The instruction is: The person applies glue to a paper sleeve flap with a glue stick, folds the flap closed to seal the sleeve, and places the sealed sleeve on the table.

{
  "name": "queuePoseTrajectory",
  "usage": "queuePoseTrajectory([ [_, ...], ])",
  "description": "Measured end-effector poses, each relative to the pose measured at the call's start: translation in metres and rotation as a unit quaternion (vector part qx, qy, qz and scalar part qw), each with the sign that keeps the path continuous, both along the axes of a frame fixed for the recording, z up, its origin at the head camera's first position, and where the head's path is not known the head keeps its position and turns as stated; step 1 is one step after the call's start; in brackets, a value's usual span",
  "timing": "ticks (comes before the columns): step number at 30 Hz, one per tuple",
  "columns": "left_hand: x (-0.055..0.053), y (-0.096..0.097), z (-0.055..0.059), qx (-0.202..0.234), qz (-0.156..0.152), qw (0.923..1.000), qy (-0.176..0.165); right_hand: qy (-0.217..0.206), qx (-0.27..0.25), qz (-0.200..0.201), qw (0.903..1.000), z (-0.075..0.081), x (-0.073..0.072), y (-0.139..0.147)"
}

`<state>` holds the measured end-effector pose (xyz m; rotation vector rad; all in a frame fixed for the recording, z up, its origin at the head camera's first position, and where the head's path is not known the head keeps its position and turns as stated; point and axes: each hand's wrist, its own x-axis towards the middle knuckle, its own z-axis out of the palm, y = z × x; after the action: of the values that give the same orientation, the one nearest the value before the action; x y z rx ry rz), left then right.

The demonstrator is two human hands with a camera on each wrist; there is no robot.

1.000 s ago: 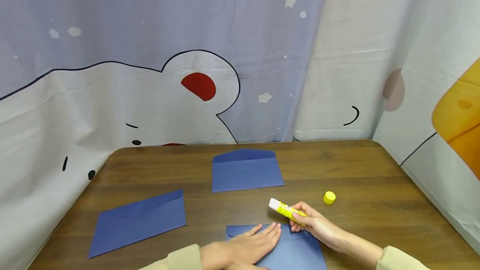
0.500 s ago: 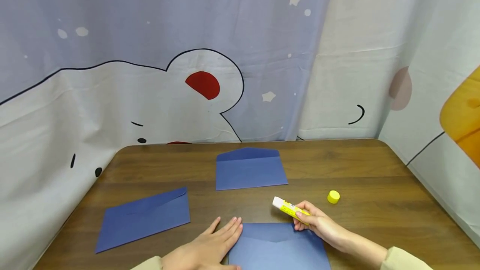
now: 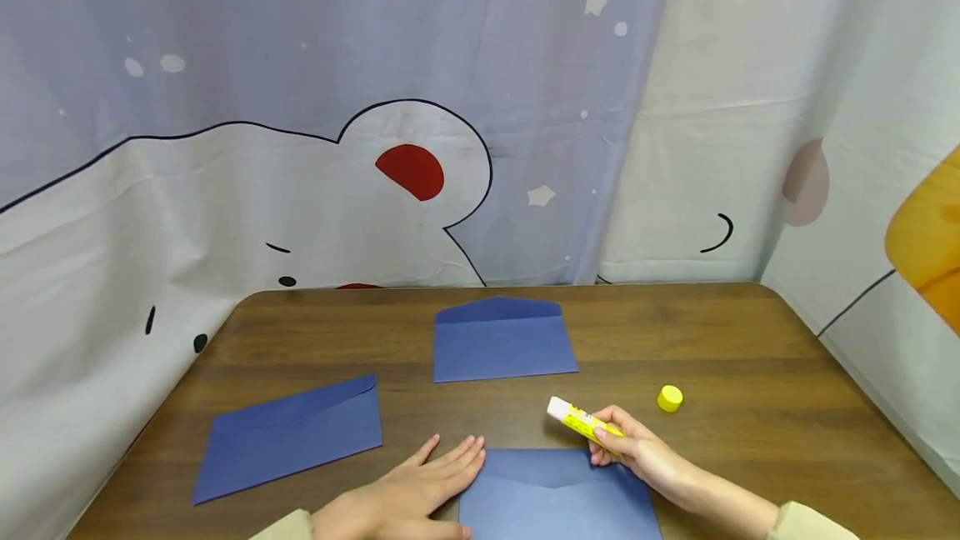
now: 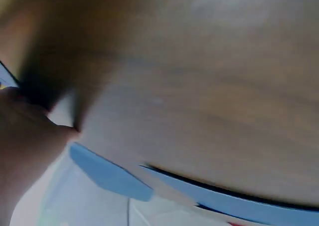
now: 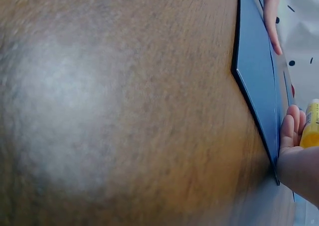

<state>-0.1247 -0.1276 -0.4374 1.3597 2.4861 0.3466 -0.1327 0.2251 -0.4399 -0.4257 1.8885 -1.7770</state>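
Note:
A yellow glue stick [image 3: 577,420] with its white end uncovered is gripped by the right hand [image 3: 637,452], above the far right corner of a blue envelope [image 3: 558,498]. That envelope lies at the front of the table, its flap folded down and its near part cut off by the view's edge. The left hand [image 3: 420,486] rests with spread fingers by the envelope's left edge. In the right wrist view the glue stick [image 5: 312,123] shows beside curled fingers, with the envelope [image 5: 256,71] below. The left wrist view is blurred and shows only part of the left hand [image 4: 30,141].
A second blue envelope [image 3: 292,436] lies to the left, flap down. Another blue envelope [image 3: 502,348] lies farther back with its flap raised. The yellow cap [image 3: 670,398] stands at the right on the wooden table [image 3: 750,357]. A printed curtain [image 3: 540,107] hangs behind.
The left hand has slid left off the front envelope's flap to its left edge. The right hand keeps holding the glue stick in about the same place. The head view has shifted slightly.

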Motion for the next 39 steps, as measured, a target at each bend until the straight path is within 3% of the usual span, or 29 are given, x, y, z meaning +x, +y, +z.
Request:
queuePoseTrajectory([
  [3,-0.006,-0.009,0.002,0.016,-0.015,0.998,-0.059,-0.003,0.004,-0.001,1.0,0.001,-0.001,0.0],
  [6,-0.01,-0.017,0.005,0.005,-0.036,0.9983,-0.045,-0.007,0.009,-0.005,0.9999,0.001,-0.001,0.0],
  [9,-0.011,-0.019,0.005,-0.007,-0.062,0.9972,0.043,-0.008,0.012,-0.009,0.9999,0.001,0.0,0.0],
  [11,-0.011,-0.017,0.004,-0.019,-0.079,0.9872,0.137,-0.009,0.013,-0.011,0.9998,0.001,0.0,0.0],
  [13,-0.009,-0.014,0.004,-0.035,-0.092,0.9652,0.243,-0.007,0.014,-0.013,0.9998,0.001,0.0,-0.001],
  [16,-0.006,-0.007,0.004,-0.086,-0.105,0.9156,0.379,-0.002,0.015,-0.015,0.9998,0.0,0.001,-0.001],
  [19,-0.002,-0.002,0.004,-0.137,-0.108,0.8697,0.462,0.002,0.014,-0.016,0.9998,-0.001,0.002,-0.002],
  [20,-0.001,-0.001,0.003,-0.147,-0.107,0.86,0.477,0.001,0.014,-0.017,0.9998,-0.001,0.002,-0.002],
  [22,0.001,-0.001,0.002,-0.148,-0.1,0.8537,0.489,-0.001,0.013,-0.017,0.9998,-0.002,0.002,-0.002],
  [23,0.001,-0.002,0.001,-0.138,-0.096,0.8568,0.487,-0.002,0.013,-0.018,0.9998,-0.002,0.002,-0.002],
  [25,0.0,-0.005,-0.002,-0.106,-0.089,0.8725,0.469,-0.004,0.012,-0.018,0.9998,-0.002,0.002,-0.002],
  [27,-0.002,-0.009,-0.005,-0.068,-0.085,0.8966,0.429,-0.006,0.013,-0.018,0.9997,-0.002,0.002,-0.002],
  [30,-0.005,-0.014,-0.008,-0.008,-0.08,0.936,0.343,-0.008,0.014,-0.015,0.9998,-0.002,0.002,-0.002],
  [32,-0.006,-0.018,-0.009,0.017,-0.076,0.9533,0.292,-0.01,0.016,-0.013,0.9997,-0.002,0.002,-0.002],
  [35,-0.005,-0.022,-0.009,0.029,-0.074,0.9618,0.262,-0.009,0.02,-0.012,0.9997,-0.002,0.002,-0.001],
  [39,-0.004,-0.022,-0.007,0.017,-0.071,0.9552,0.287,-0.005,0.017,-0.014,0.9997,-0.001,0.001,0.0],
])
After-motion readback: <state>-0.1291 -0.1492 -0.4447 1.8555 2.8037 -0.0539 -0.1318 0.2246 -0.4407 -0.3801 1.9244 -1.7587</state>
